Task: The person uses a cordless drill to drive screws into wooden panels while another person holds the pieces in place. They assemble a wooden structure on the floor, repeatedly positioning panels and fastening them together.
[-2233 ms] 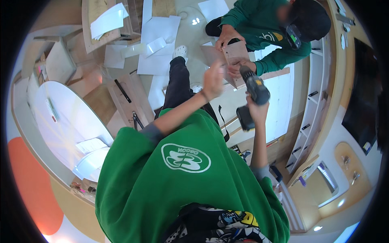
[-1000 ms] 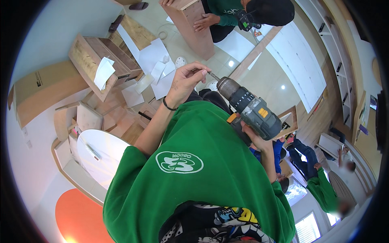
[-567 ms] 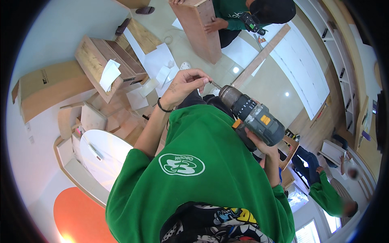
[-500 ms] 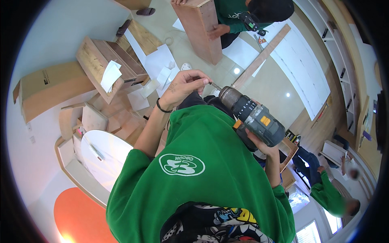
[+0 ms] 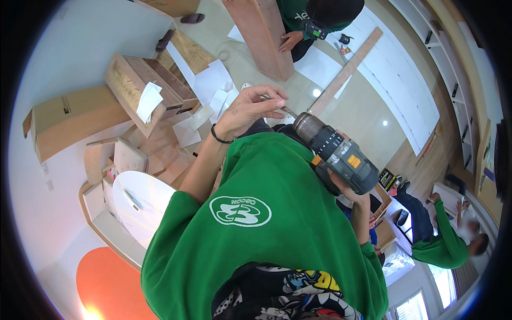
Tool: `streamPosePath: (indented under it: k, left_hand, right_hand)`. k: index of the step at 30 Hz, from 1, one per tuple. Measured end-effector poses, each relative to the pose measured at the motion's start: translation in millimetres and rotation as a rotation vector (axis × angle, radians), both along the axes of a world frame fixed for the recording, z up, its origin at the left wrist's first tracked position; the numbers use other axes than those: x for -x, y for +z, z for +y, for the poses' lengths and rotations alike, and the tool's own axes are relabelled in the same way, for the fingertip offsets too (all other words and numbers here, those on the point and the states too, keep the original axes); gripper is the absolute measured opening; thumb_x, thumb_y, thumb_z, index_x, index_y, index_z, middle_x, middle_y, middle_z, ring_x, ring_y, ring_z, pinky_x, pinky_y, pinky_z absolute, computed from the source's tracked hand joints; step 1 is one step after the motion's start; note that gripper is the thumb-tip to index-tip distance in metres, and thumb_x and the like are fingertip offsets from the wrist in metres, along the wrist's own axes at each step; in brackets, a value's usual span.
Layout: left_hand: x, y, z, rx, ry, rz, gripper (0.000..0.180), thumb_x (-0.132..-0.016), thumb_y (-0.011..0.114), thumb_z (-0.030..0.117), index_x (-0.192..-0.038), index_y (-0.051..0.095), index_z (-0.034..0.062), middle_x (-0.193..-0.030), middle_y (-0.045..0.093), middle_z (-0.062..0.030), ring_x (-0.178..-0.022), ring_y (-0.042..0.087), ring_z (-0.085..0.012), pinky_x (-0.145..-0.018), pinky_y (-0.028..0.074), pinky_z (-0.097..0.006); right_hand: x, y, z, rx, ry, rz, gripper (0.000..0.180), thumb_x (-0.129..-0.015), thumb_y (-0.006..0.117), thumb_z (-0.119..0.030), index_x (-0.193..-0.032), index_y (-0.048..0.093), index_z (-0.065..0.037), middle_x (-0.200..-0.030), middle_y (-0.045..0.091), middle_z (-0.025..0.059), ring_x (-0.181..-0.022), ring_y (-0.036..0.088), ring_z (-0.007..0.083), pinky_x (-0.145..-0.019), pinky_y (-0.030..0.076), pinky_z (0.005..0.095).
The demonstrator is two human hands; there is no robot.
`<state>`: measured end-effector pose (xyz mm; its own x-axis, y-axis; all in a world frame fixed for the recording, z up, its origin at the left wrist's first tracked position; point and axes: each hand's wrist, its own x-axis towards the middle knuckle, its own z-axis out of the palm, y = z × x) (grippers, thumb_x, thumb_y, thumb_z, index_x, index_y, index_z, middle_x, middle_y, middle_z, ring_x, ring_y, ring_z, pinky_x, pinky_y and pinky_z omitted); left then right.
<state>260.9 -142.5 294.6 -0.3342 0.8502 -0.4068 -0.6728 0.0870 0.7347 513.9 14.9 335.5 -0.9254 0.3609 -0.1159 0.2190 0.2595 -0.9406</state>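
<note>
My right hand is wrapped round the handle of a grey and black cordless drill with orange accents. The drill lies across my front, its chuck pointing up and left. A thin metal bit sticks out of the chuck. At the bit's tip, my left hand closes thumb and fingers in a pinch; whatever small piece is between them is too hidden to name.
Across from me a co-worker in green steadies a wooden box. A long board and white panels lie on the floor. To the left stand a wooden drawer unit and cardboard. Other people are at the right.
My left hand has shifted slightly right, its fingers still at the bit's tip. The drill stays in my right hand. The co-worker and wooden box sit a little further left in the view.
</note>
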Motion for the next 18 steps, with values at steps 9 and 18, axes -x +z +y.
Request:
streamPosePath:
  k: [9,18]
  left_hand:
    - [-19.7,-16.2,3.4,-0.037,0.287,-0.171,0.011,-0.088,0.062,0.009,-0.085,0.052,0.0084,-0.091,0.062,-0.0073,-0.085,0.062,-0.0142,-0.072,0.052,-0.023]
    - [-44.6,-8.9,18.5,0.019,0.574,-0.258,0.02,-0.089,0.063,0.017,-0.102,0.05,0.0071,-0.094,0.063,-0.0075,-0.082,0.061,-0.0147,-0.074,0.05,-0.023]
  right_hand:
    - [15.1,-11.5,-8.9,0.091,-0.067,-0.009,0.064,-0.066,0.068,-0.007,-0.126,0.049,0.001,-0.129,0.053,0.0162,-0.112,0.057,0.0266,-0.096,0.043,0.0333]
    - [27.9,-0.5,-3.5,-0.106,-0.031,0.049,0.066,-0.068,0.067,-0.008,-0.13,0.046,0.002,-0.117,0.062,0.0145,-0.1,0.064,0.0209,-0.089,0.047,0.0286]
